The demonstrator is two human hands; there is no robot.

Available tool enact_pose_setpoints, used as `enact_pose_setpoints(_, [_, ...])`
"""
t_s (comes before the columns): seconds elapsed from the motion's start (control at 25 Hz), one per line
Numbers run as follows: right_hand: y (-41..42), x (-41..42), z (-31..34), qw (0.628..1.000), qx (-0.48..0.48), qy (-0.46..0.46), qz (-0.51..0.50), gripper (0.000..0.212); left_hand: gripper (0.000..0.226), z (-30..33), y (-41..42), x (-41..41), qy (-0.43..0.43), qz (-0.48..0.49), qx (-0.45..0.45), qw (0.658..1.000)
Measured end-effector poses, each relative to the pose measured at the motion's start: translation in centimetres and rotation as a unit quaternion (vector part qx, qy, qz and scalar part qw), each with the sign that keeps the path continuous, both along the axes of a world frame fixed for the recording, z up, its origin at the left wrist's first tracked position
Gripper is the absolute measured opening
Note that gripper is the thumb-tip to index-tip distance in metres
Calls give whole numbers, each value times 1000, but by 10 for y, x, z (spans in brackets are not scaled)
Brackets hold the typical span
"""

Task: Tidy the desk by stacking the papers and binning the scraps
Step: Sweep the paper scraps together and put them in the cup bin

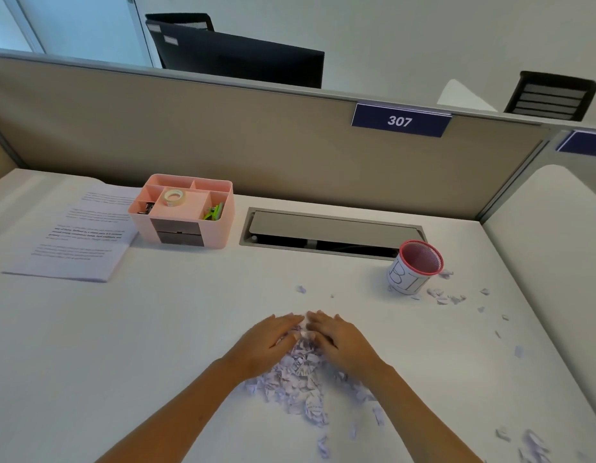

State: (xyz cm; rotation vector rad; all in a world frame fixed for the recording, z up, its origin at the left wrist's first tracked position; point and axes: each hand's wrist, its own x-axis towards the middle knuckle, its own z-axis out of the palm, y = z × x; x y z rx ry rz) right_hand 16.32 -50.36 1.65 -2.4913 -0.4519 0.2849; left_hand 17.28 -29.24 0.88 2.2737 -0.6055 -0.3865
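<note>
Nearest the camera, at lower centre, a heap of torn scraps [301, 379] lies on the desk [176, 329], trailing toward the bottom edge. The left hand [271, 339] lies flat on its left flank, fingers together and slanted inward; the right hand [336, 339] mirrors it on the right flank. Their fingertips nearly meet at the far end of the heap, cupping it between them rather than pinching anything. Whether any scraps are already gripped under the palms I cannot tell.

At the left of the frame the papers [76, 235] sit in a squared stack beside a pink organiser [183, 212]. Right of centre stands the mesh bin [415, 267], up and to the right of the heap, so the right hand is the nearer one for carrying. Loose scraps [443, 297] lie around the bin's base and toward the right edge.
</note>
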Motion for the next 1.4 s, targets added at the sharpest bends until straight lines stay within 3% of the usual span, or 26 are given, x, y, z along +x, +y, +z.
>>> enact_pose_setpoints(0.08, [-6,-18,6,996,60,-36,-47,33,47,2,12,-15,-49,1,2,999])
enact_pose_setpoints(0.16, [-16,-37,10,979,100,-82,-156,35,51,1,26,-32,-110,59,-5,992])
enact_pose_setpoints(0.24, [-30,-57,7,955,98,-80,-269,50,56,-2,42,-49,-114,147,7,982])
enact_pose_setpoints(0.32, [-36,-81,-2,947,28,-28,-318,71,62,-9,57,-71,-98,163,86,978])
enact_pose_setpoints(0.44, [-24,-110,-17,972,-67,-6,-227,80,71,-17,61,-100,-126,96,198,967])
enact_pose_setpoints(0.56, [3,-119,-12,992,7,4,-127,76,75,-16,57,-115,-147,64,212,964])
enact_pose_setpoints(0.68, [1,-134,-6,987,55,-28,-151,86,77,-18,66,-126,-160,63,232,957])
enact_pose_setpoints(0.84, [-9,-179,-16,982,-156,-86,-65,112,81,-21,77,-136,-146,118,242,952])
enact_pose_setpoints(0.92, [2,-190,-22,973,-203,-108,-23,116,83,-20,75,-136,-149,123,246,950])
enact_pose_setpoints(1.24, [71,-137,-21,953,-245,-59,-169,92,83,-15,72,-135,-140,130,241,952])
enact_pose_setpoints(1.4, [75,-121,-21,951,-199,-65,-229,90,80,-15,74,-133,-131,113,266,948])
